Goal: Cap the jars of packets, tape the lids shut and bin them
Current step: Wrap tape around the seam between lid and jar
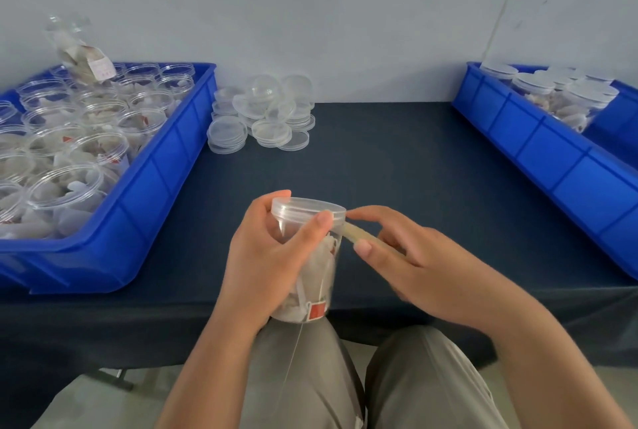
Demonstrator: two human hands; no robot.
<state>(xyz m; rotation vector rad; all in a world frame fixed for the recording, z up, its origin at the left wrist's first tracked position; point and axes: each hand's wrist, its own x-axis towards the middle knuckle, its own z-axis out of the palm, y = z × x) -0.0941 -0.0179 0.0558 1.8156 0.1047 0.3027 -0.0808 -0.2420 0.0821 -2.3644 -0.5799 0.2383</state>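
Note:
My left hand [272,256] grips a clear jar [319,276] of white packets, held above my lap at the table's front edge. A clear lid [307,209] sits on the jar, and my left thumb presses against its rim. My right hand [407,256] pinches a yellowish strip of tape [359,234] that runs from the lid's right edge to my fingers. A thin thread hangs below the jar.
A blue bin [148,194] at the left holds several open jars of packets. A pile of loose clear lids [262,114] lies at the back centre. A blue bin [538,149] at the right holds several capped jars. Dark cloth covers the table [397,159].

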